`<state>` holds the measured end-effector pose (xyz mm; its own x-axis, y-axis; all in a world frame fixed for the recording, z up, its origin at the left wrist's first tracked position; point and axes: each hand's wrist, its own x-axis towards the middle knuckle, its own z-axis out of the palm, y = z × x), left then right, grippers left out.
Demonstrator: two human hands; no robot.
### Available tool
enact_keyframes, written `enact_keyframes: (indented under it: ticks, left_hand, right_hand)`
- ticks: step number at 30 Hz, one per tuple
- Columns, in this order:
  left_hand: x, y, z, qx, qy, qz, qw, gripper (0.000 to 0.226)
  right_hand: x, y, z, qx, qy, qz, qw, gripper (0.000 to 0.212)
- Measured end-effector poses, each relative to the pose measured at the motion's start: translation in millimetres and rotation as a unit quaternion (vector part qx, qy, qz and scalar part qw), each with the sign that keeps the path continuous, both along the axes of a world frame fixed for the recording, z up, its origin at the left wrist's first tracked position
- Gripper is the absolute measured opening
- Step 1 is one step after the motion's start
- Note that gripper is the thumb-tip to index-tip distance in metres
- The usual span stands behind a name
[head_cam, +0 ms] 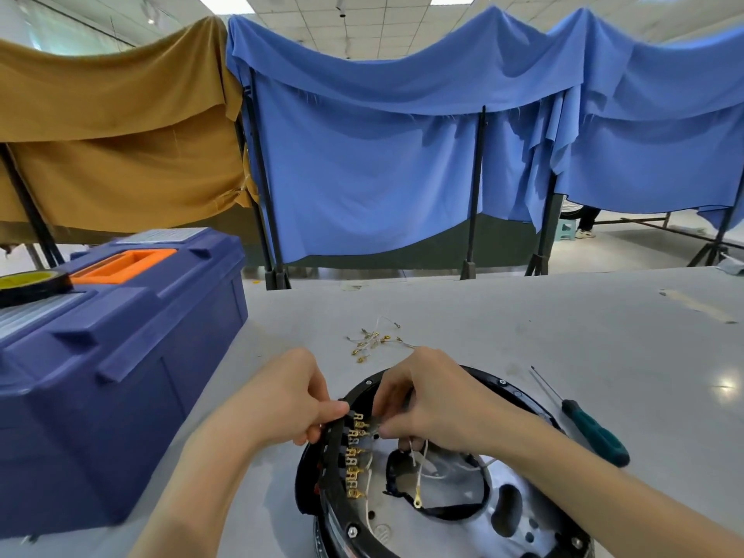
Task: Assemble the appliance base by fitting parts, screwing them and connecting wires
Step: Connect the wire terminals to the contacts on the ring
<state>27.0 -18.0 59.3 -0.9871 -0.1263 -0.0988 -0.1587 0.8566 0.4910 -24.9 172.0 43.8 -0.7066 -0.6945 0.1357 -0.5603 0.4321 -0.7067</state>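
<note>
The grey table (523,316) runs wide across the lower half of the view. Behind it, a mustard-brown cloth (120,134) hangs at the left and a blue cloth (382,163) is draped over a black frame (477,187) through the middle and right, under a tiled ceiling (402,10). At the far right, below the cloth's edge, someone's legs show beside a small stool.

A closed blue toolbox (120,356) stands on the table's left side, with an orange handle (125,261) set in its lid and a roll of tape (32,285) lying on the lid's left end. What is inside the toolbox is hidden.

The appliance base (483,374), a round black ring around a shiny metal plate (406,533), lies at the lower centre-right, close to the person. A row of brass terminals (356,457) lines its left inner edge, and white wires trail from them over the plate, one ending in a ring lug (417,503). A small heap of loose wires (372,340) with brass ends lies on the table just beyond the base. A screwdriver (596,432) with a green handle lies to the right of the base, near it but apart.

The left hand (290,400) comes in from the lower left, fingers curled, gripping the base's left rim at the top of the terminal row. The right hand (435,400) reaches across the base from the right, knuckles up, its fingertips (382,428) pressed together on a wire end at the upper terminals.
</note>
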Motion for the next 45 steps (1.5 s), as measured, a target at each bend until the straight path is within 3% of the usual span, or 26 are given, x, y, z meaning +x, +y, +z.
enact_keyframes:
  ticks: [7,13,16,21,28,34,39,42,45]
  left_hand:
    - [-0.5,-1.0,2.2,-0.028,0.044,-0.014,0.999,0.018]
    - [-6.6,10.9,-7.4,0.056,0.138,-0.014,0.989,0.010]
    - [-12.5,22.0,-20.3,0.082,0.161,0.004,0.984,0.012]
    - [-17.4,26.6,-31.0,0.044,0.195,0.023,0.980,0.014]
    - [-20.4,22.9,-32.5,0.008,0.192,0.018,0.981,0.018]
    - [-21.6,22.7,-34.4,0.009,0.191,0.016,0.981,0.019]
    - [-21.2,22.2,-35.3,0.007,0.194,0.014,0.981,0.020]
    - [-21.9,21.5,-35.2,0.008,0.191,0.015,0.981,0.019]
    - [-22.4,21.5,-35.5,0.010,0.192,0.017,0.981,0.018]
  right_hand:
    - [-1.1,1.5,6.2,0.033,0.091,-0.023,0.995,0.004]
    - [-47.1,28.2,22.8,-0.092,0.074,-0.181,0.976,0.008]
    - [-88.6,35.9,17.1,-0.028,0.028,-0.215,0.976,0.009]
    - [-129.0,18.4,-6.9,0.134,-0.012,-0.123,0.983,0.027]
    - [-142.8,-6.1,-21.3,0.245,-0.040,-0.048,0.968,0.033]
    - [-135.4,-4.3,-22.2,0.193,0.039,-0.101,0.975,0.026]
    - [-135.2,3.6,-15.9,0.092,0.020,-0.171,0.981,0.017]
    - [-132.3,10.6,-6.2,-0.031,-0.038,-0.212,0.976,0.018]
    - [-121.5,18.8,5.1,-0.204,-0.183,-0.173,0.946,0.018]
